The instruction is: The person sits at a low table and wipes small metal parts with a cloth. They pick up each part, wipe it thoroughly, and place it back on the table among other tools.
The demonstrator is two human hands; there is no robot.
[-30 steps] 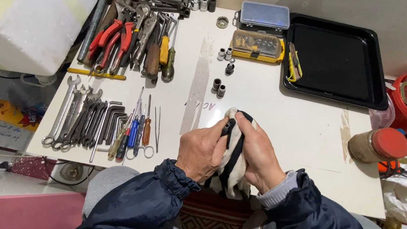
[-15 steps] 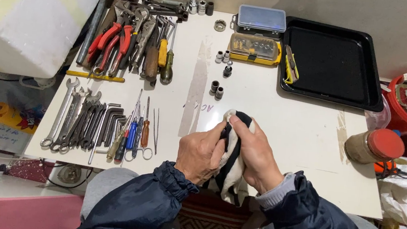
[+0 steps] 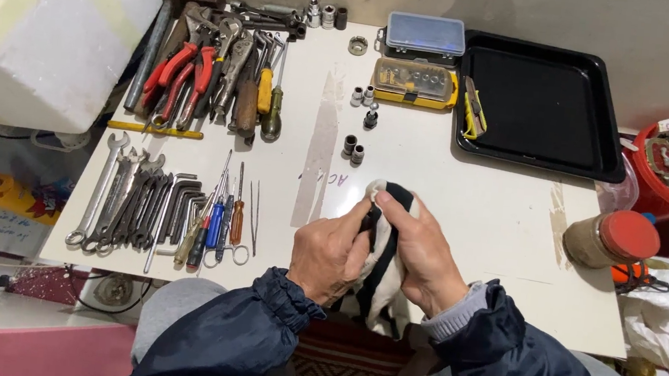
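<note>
Cloth (image 3: 384, 254), white with a black band, sits at the near edge of the counter (image 3: 472, 201), bunched up between both hands and trailing off the edge toward the person's lap. Left hand (image 3: 332, 253) is closed around the cloth's left side, fingers curled in; right hand (image 3: 422, 250) is wrapped over its right side, thumb and forefinger pinching the upper fold. Whether a small part is wrapped inside cannot be told, as the folds and fingers cover it. This two-handed grip at the edge appears to keep the cloth steady close to the body. Just beyond the cloth stand small loose sockets (image 3: 353, 147), within easy reach. Further left of the cloth, spanners (image 3: 117, 200), hex keys and small screwdrivers (image 3: 217, 218) lie in parallel rows, sorted by kind. Pliers with red handles (image 3: 182, 75) lie at the far left corner. Beyond the cloth sit a yellow bit case (image 3: 414, 81) and a blue-lidded box (image 3: 425, 35). To the far right of the cloth lies a black tray (image 3: 547, 102); a red-lidded jar (image 3: 612, 239) stands to its right.
</note>
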